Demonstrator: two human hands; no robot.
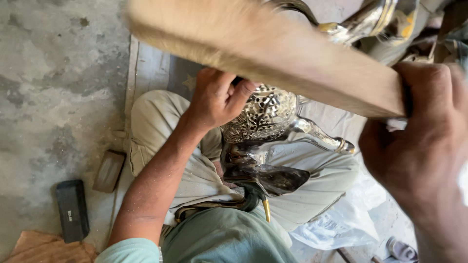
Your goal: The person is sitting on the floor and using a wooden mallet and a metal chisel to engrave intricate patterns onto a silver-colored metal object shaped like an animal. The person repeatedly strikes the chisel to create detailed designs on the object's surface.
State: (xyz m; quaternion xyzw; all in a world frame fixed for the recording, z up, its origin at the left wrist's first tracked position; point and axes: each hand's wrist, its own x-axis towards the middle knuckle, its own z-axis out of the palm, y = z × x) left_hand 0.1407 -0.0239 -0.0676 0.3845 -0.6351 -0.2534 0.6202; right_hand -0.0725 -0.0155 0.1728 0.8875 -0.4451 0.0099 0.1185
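A long wooden-backed brush with pale bristles (263,53) is gripped in the closed right hand (419,146), while the shiny pierced silver metal bird figure (263,141), judged heavy, rigid and slippery, is clasped at its body by the curled left hand (217,100) on the lap below the brush.

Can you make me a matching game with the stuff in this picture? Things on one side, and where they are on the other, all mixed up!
Things:
1. shiny metal bird figure
2. long wooden brush
3. black box
4. white plastic bag

Places:
A. on the concrete floor, far left
B. held up in the right hand
C. on the lap, steadied by the left hand
D. on the floor beside the right knee

Pairs: 1-C, 2-B, 3-A, 4-D
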